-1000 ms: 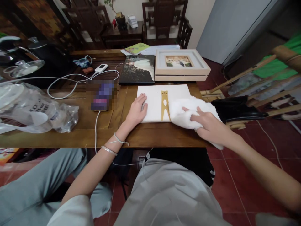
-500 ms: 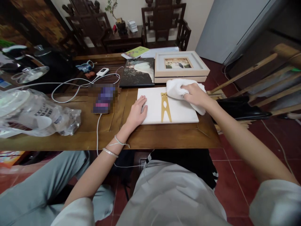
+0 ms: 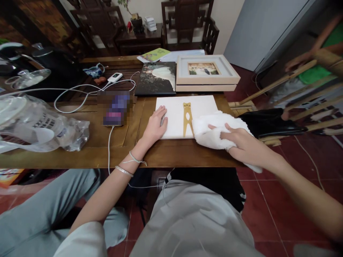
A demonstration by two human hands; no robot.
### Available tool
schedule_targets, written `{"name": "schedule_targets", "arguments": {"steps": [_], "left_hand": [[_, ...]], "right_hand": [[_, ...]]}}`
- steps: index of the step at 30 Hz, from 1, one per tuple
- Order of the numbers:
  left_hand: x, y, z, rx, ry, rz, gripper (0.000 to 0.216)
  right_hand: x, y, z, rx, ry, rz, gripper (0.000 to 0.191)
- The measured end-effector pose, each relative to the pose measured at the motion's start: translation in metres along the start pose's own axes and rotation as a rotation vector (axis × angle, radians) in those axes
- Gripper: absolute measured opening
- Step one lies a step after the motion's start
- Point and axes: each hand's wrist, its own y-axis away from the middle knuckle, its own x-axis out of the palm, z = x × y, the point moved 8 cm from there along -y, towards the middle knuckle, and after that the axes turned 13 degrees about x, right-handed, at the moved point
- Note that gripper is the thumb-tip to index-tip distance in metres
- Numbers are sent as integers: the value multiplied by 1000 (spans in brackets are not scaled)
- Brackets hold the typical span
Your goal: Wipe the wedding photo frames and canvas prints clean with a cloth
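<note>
Just one board (image 3: 201,104) — left hand (image 3: 155,127) flat, fingers open — right hand (image 3: 242,144) fingers tight round one cloth (image 3: 205,131)

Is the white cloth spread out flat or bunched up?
Bunched up: the white cloth is crumpled in folds under the right hand, over the right edge of the white board.

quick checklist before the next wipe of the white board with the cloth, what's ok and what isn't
1. Left hand flat on the white board, at its left edge: ok.
2. Right hand has a grip on the white cloth: ok.
3. Cloth lies on the board's right part: ok.
4. Gold stand lies flat, clear of the cloth: cannot tell, they look very close.
5. Phone cable apart from the board: ok.
6. Board's right edge fully on the table: cannot tell, cloth hides it.
</note>
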Motion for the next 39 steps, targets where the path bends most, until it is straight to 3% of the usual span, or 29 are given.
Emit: {"name": "schedule_targets", "arguments": {"steps": [11,15,22,25,30,35,39], "left_hand": [[-1,1,1,7,3,2,44],[-1,1,2,10,13,0,45],[1,0,2,0,2,-2,44],[1,-1,2,-5,1,10,44],[1,0,2,-3,8,6,43],[0,1,3,-1,-2,1,42],[0,1,2,6,-12,5,42]], "right_hand": [[-3,-124,-50,159,-51,-148,17],[1,-117,-47,138,-25,-170,18],[3,-26,-3,1,-29,-61,19],[0,-6,6,-19,-31,-12,19],[-1,-40,-13,49,-27,5,16],[-9,-102,-36,109,-77,-96,16],[-8,-122,-42,153,-25,-133,17]]}}
